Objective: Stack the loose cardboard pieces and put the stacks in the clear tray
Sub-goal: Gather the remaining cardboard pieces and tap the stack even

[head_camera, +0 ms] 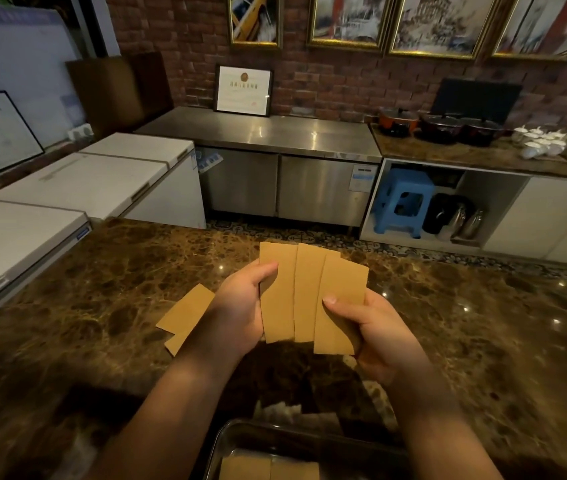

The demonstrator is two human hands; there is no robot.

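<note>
Both hands hold a fan of tan cardboard pieces (304, 296) above the brown marble counter. My left hand (240, 306) grips the fan's left edge, thumb on the front of the leftmost piece. My right hand (372, 334) grips the right side, thumb pressed on the rightmost piece. Two more loose cardboard pieces (185, 315) lie flat on the counter left of my left wrist. The clear tray (221, 445) sits at the near edge, between my forearms, with cardboard stacks (268, 467) inside it.
The marble counter (102, 306) spans the whole foreground. White chest freezers (84, 181) stand to the left. Beyond the counter are a steel cabinet (275, 161), a blue stool (403, 202), pots and white crockery (545, 140) on a far shelf.
</note>
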